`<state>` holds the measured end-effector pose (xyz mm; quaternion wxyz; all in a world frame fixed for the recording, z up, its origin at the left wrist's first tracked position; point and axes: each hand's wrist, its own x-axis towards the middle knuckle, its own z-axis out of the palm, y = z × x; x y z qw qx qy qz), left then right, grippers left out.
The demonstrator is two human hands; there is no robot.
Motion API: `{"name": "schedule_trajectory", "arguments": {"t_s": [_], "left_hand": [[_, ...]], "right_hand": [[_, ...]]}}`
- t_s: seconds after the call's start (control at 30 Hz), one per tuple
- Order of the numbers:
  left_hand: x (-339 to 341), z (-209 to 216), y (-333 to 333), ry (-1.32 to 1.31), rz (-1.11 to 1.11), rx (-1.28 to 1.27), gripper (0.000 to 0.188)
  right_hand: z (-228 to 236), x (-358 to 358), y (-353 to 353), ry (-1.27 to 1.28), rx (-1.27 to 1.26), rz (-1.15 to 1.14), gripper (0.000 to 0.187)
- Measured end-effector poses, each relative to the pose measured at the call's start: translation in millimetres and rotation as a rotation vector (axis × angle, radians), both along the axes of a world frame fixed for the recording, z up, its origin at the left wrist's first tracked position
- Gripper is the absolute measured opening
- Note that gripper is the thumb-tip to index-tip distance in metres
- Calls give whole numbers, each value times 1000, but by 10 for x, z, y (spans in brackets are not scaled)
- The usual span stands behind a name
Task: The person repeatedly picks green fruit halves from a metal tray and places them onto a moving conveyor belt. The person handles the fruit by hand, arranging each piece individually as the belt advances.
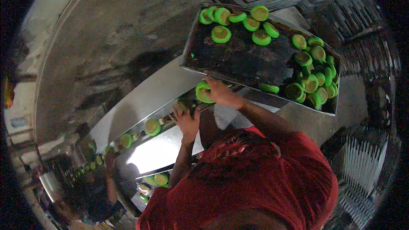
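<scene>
A worker in a red shirt [255,179] holds a green round [203,92] in the right hand [224,94], fingers closed over its right edge, just outside the near rim of a dark tray [251,64]. The piece is a thick, bun-like disc, bright green around the side, its upward face partly covered by the fingers. The left hand [187,123] is open, fingers spread, above a narrow channel [139,135]; a darker green piece [182,106] shows at its fingertips, though contact cannot be made out.

The tray, rectangular with a pale metal edge, carries similar discs in two groups. One straggles along its far left side, some flat with tan faces showing, others tipped. The other is heaped at the right end, several discs leaning on one another or standing on edge. A single disc [268,88] lies by the near rim, and the dark base shows through the middle.

More green discs [152,127] sit spaced out along the channel, which runs down to the left beside a bright metal panel [159,153]. A second, partly hidden tray [137,205] holds a few more, near the dim arm of another person [111,176].
</scene>
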<state>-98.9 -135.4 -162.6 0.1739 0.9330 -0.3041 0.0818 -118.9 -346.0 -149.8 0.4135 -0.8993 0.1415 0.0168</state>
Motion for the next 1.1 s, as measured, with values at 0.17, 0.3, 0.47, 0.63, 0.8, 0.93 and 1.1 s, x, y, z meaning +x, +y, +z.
{"name": "schedule_trajectory", "arguments": {"t_s": [0.17, 0.3, 0.47, 0.63, 0.8, 0.93, 1.1], "left_hand": [[118, 360, -882, 330, -169, -412, 33], [-340, 554, -2114, 382, -579, -309, 40], [-546, 256, -2878, 599, -947, 79, 50], [-537, -203, -3242, 650, -957, -441, 41], [-615, -439, -3640, 617, -746, -754, 39], [-719, -517, -3489, 719, -294, -835, 35], [-284, -1282, -2252, 510, 249, -977, 34]], "right_hand": [[179, -373, -338, -75, -109, 7, 36], [344, -1300, -2505, -229, -490, -667, 26], [314, -2835, -4407, 516, -535, -1150, 34], [-229, -2834, -4752, 491, -464, -1123, 38], [-798, -2033, -4501, 40, -378, -989, 41], [-1024, -1271, -4105, -364, -224, -840, 44], [-589, -648, -3670, -772, -315, -519, 42]]}}
